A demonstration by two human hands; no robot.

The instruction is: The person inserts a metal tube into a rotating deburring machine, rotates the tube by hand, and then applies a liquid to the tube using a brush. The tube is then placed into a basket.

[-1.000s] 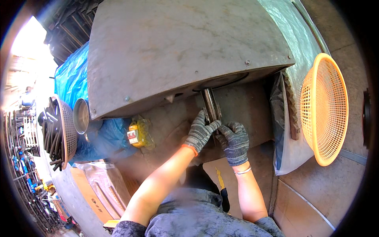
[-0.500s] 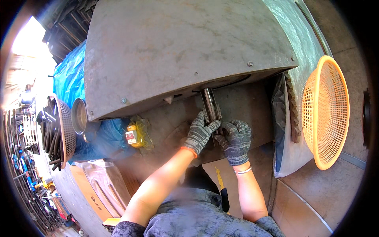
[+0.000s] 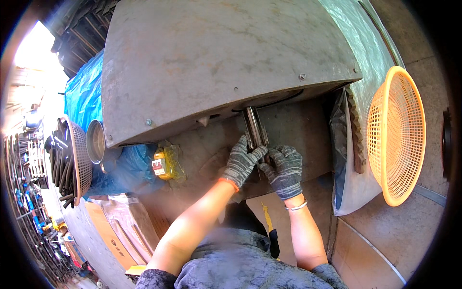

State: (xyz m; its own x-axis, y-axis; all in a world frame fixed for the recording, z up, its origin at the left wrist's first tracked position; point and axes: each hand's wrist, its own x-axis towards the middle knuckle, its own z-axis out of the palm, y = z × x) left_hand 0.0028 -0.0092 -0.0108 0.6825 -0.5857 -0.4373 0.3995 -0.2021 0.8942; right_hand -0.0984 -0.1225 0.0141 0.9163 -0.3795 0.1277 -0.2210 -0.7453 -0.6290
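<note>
A shiny dark metal cylinder (image 3: 254, 124) juts toward me from beneath the front edge of a large grey metal housing (image 3: 226, 53). My left hand (image 3: 242, 163), in a grey striped knit glove, is closed around the left side of the cylinder's near end, its thumb lying across. Just to the right, my right hand (image 3: 286, 168), gloved alike, has its fingers curled in a pinch close beside that same end. Whatever sits between those right fingertips is hidden. A thin dark piece shows below the cylinder between both hands, too small to identify.
An orange plastic basket (image 3: 417, 139) stands tilted at the right. On the left, a basket (image 3: 84, 161) holds several black rods, beside a round metal bowl (image 3: 96, 140). A yellow bottle (image 3: 163, 163) in clear plastic lies by blue sheeting (image 3: 127, 166). A toothed bar (image 3: 357, 139) stands right.
My right hand has shifted slightly left, nearer the cylinder's end. My left hand keeps its hold on the cylinder, and the whole view has moved a little.
</note>
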